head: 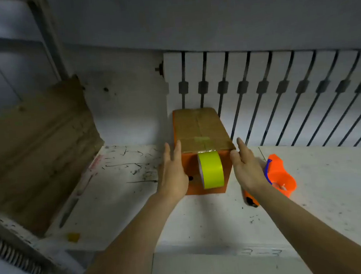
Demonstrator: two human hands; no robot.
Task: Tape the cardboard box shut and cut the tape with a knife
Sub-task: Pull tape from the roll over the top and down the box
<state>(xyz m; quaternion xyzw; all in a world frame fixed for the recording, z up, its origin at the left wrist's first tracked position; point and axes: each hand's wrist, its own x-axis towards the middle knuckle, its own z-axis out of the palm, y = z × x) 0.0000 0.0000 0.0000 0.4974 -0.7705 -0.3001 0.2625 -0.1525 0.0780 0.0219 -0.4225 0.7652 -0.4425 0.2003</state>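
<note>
A long cardboard box (198,127) with orange sides lies on the white table (202,218), its flaps closed and an old strip of tape across the near end of its top. A roll of yellow-green tape (211,170) hangs against the box's near end face, its loose end stuck over the top edge. My left hand (173,171) rests flat against the box's left side, fingers straight. My right hand (247,167) is at the right near corner, fingers apart, holding nothing. An orange knife (251,200) lies on the table, partly hidden under my right wrist.
An orange tape dispenser (281,176) with a blue part sits right of my right hand. A large brown cardboard sheet (37,151) leans at the left. White slats with dark gaps (279,91) stand behind the box. A small yellow scrap (73,236) lies near the table's left front.
</note>
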